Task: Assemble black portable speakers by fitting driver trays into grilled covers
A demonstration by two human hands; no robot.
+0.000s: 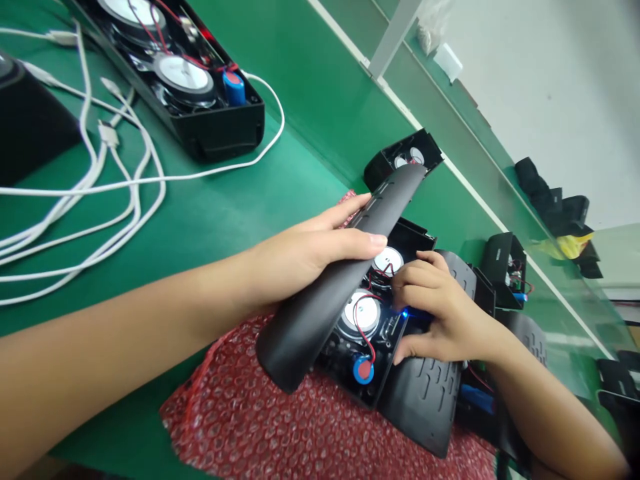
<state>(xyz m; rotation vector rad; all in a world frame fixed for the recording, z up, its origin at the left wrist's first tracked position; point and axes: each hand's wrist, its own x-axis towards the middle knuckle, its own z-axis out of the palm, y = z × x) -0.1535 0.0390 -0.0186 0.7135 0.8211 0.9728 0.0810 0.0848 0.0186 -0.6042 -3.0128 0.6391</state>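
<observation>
My left hand grips a curved black speaker cover, thumb on its near face, fingers behind. The cover is tilted above an opened black speaker housing. Inside the housing are two round white-backed speaker drivers, red and black wires and a blue cylindrical battery. A small blue light glows beside my right hand. That hand is closed on the housing's right edge, its fingertips partly hidden. A slotted black cover lies just below this hand.
Red bubble wrap lies under the housing on the green table. Another open speaker housing stands at upper left, near tangled white cables. More open housings line the low green partition.
</observation>
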